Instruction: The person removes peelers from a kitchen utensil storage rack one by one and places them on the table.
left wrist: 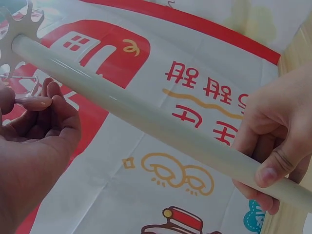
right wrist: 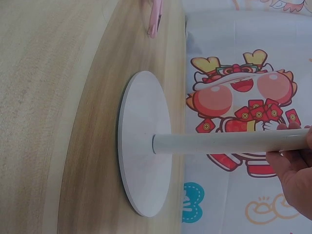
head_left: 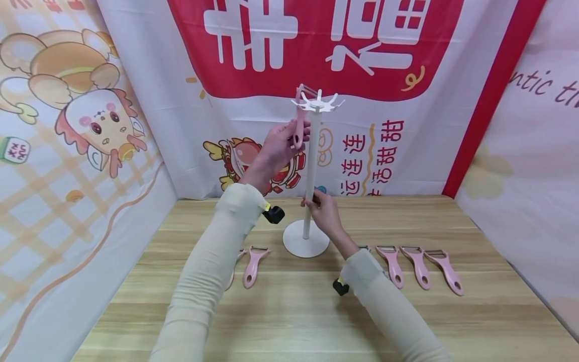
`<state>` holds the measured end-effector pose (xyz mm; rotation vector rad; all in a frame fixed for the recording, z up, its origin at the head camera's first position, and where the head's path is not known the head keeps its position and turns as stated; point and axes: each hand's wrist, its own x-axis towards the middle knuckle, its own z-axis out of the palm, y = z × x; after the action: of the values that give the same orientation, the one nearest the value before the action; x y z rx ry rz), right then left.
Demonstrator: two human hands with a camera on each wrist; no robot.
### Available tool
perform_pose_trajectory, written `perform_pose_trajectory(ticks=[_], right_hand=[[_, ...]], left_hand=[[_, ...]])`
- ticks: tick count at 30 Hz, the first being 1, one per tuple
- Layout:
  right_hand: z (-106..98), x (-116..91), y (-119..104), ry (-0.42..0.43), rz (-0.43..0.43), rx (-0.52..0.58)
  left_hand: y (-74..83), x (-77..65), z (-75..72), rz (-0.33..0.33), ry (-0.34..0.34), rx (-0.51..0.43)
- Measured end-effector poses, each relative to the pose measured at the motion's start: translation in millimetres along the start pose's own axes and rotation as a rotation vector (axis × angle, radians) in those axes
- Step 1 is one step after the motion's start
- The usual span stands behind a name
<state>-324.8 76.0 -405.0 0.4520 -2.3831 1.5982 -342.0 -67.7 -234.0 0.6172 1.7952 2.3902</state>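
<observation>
A white stand with a slim pole [head_left: 313, 156], a round base [right wrist: 144, 146] and a crown of hooks [head_left: 318, 104] stands upright on the table. My left hand [head_left: 280, 146] pinches a pink peeler [head_left: 300, 125] by its handle, blade end up, beside the left side of the hooks. In the left wrist view the peeler [left wrist: 35, 103] is held between thumb and fingers, partly hidden by them; whether its head touches a hook I cannot tell. Lower down, my right hand [head_left: 326, 213] grips the pole between thumb and fingers, above the base.
Two pink peelers [head_left: 254, 266] lie left of the base, one partly behind the left sleeve. Several more peelers [head_left: 418, 269] lie in a row to the right, one mostly covered by the right forearm. Printed cloth walls [head_left: 149, 75] enclose the wooden table [head_left: 280, 322].
</observation>
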Motion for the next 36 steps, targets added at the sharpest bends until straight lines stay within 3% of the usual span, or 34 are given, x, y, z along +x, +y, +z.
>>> perform_pose_trajectory(ticks=[11, 28, 36], right_hand=[[0.8, 0.9, 0.8, -0.004, 0.012, 0.002], [2.3, 2.2, 1.1, 0.003, 0.012, -0.006], [2.0, 1.7, 0.4, -0.002, 0.019, -0.008]], left_hand=[[4.3, -2.3, -5.0, 0.001, 0.056, -0.094], [5.6, -22.4, -24.6, 0.016, 0.170, -0.034], [-1.6, -35.7, -40.8, -0.012, 0.207, -0.020]])
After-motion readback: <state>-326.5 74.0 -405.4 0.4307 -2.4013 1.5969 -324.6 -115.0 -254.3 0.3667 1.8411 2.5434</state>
